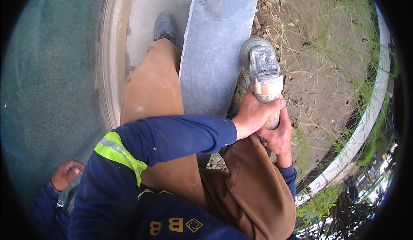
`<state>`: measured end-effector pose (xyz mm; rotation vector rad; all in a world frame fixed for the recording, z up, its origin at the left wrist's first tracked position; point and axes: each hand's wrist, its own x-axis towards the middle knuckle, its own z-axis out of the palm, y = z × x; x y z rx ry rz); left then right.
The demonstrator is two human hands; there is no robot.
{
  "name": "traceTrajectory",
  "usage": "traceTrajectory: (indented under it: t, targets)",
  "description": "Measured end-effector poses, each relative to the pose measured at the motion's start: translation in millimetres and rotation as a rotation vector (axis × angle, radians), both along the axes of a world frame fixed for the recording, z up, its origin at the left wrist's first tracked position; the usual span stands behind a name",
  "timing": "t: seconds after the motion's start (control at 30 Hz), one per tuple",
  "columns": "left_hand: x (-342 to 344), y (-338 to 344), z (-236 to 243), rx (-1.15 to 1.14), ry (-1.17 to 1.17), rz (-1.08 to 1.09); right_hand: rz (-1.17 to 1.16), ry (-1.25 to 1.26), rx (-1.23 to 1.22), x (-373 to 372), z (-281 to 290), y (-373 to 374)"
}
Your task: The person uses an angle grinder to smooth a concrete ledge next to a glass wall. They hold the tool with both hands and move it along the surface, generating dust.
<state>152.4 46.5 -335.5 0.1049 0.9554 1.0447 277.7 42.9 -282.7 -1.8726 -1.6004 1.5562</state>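
An angle grinder (265,68) with a dusty, scuffed head is in both my hands. Its round disc (248,50), green-grey and blurred, sits at the right edge of a long grey stone slab (213,63); whether it touches the stone I cannot tell. My left hand (253,113) wraps the front of the grinder's body, just behind its head. Closed round the rear of the body, my right hand (280,139) is lower and to the right, partly hidden by the tool and the left hand.
My shoe (165,24) stands on a pale ledge (142,20) left of the slab. Beyond a beige frame (112,68) lies a dark greenish surface (56,76). Dry soil (318,102) with grass spreads rightward to a curved white kerb (365,132). Another hand (66,173) shows lower left.
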Motion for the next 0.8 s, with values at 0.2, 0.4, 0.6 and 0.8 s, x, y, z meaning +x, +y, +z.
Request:
traceTrajectory:
  t: [0.2,0.4,0.6,0.8]
  targets:
    - [3,-6,0,0.012,0.018,0.027,0.002,0.039,0.008,1,-2,-6]
    - [8,11,9,0.084,-0.039,0.043,-0.121,0.108,0.065,2,4,-2]
    - [-1,10,9,0.058,-0.061,0.008,-0.061,0.116,0.063,-1,5,1]
    - [-4,-2,8,0.008,-0.088,0.078,0.021,0.062,0.039,-3,0,-1]
